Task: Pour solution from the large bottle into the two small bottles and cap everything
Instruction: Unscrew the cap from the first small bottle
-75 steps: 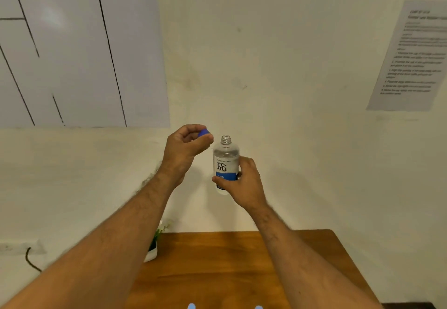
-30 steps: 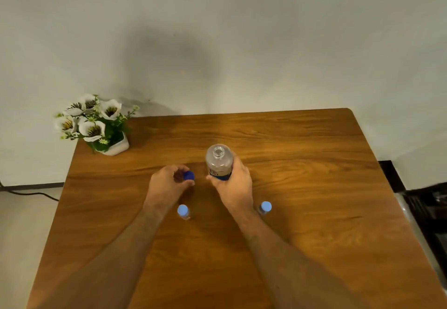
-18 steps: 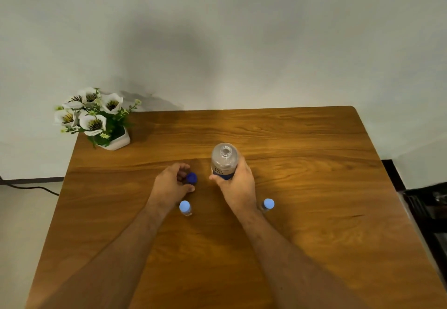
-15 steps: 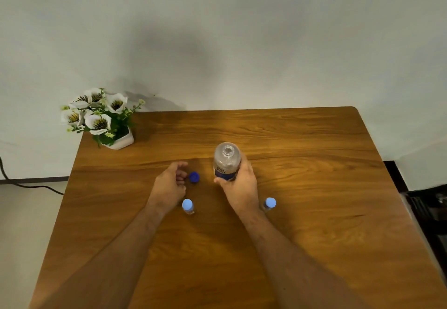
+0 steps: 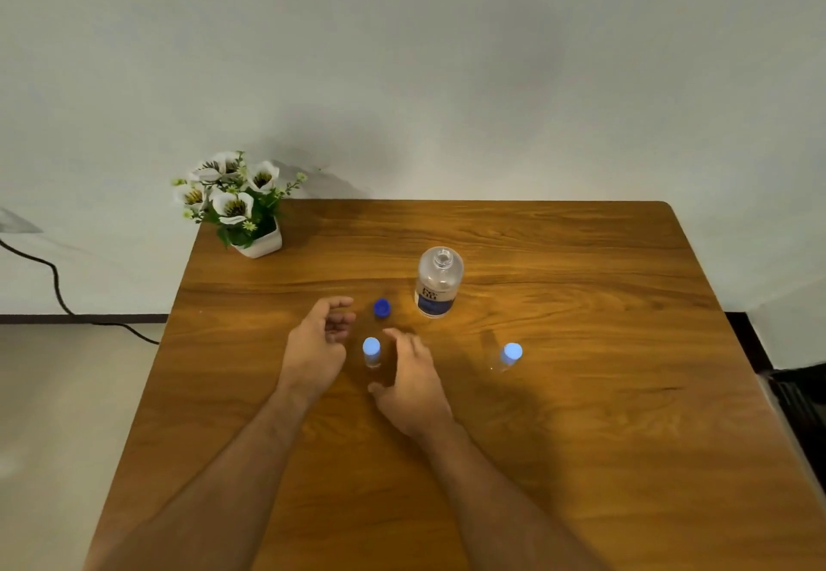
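Note:
The large clear bottle with a blue label stands upright and uncapped on the wooden table. Its dark blue cap lies on the table to the left of it. Two small clear bottles with light blue caps stand nearer me: the left small bottle and the right small bottle. My left hand and my right hand flank the left small bottle, both with fingers apart and holding nothing. Neither hand touches it.
A white pot of artificial white flowers sits at the table's far left corner against the wall. A black cable runs along the floor at the left. A dark object stands past the table's right edge.
My left hand has set the dark blue cap down on the table. My right hand has let go of the large bottle and drawn back toward the left small bottle.

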Available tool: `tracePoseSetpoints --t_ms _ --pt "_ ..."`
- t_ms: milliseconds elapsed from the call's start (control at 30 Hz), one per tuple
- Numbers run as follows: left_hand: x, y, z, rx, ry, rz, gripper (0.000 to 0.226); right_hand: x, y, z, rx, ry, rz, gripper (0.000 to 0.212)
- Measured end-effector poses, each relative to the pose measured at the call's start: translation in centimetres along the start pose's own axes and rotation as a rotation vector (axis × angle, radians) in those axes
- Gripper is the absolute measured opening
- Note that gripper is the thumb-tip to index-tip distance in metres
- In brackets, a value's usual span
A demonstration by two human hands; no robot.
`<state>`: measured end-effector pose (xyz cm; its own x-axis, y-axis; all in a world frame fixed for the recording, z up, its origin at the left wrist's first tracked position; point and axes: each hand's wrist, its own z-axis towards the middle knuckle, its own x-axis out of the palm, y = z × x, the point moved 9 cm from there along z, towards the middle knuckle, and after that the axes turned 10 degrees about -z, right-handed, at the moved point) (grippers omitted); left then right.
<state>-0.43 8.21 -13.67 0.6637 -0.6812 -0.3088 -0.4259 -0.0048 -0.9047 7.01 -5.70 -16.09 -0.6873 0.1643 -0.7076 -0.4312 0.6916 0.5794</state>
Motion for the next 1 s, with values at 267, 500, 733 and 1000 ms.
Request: tracePoseSetpoints --t_ms 267,500,733,1000 --pt "1.5 -3.6 -2.5 0.097 0.240 0.013 0.057 -2.5 3.5 1.7 -0.045 -0.056 -0.003 0.038" --pt "-2.4 -11.9 -1.8 0.217 0.069 -0.220 0.026 -8.5 8.7 1.9 -0.165 -0.062 0.223 0.036" --pt "-5.2 -23.2 -1.2 0.374 -0.046 -0.335 0.019 -17.3 14.1 0.8 -0.253 -0.208 0.379 0.033" --pt "-6.7 -34.3 -1.9 0.471 -0.057 -0.474 0.018 -26.3 19.6 -1.2 -0.414 -0.136 0.638 0.041"
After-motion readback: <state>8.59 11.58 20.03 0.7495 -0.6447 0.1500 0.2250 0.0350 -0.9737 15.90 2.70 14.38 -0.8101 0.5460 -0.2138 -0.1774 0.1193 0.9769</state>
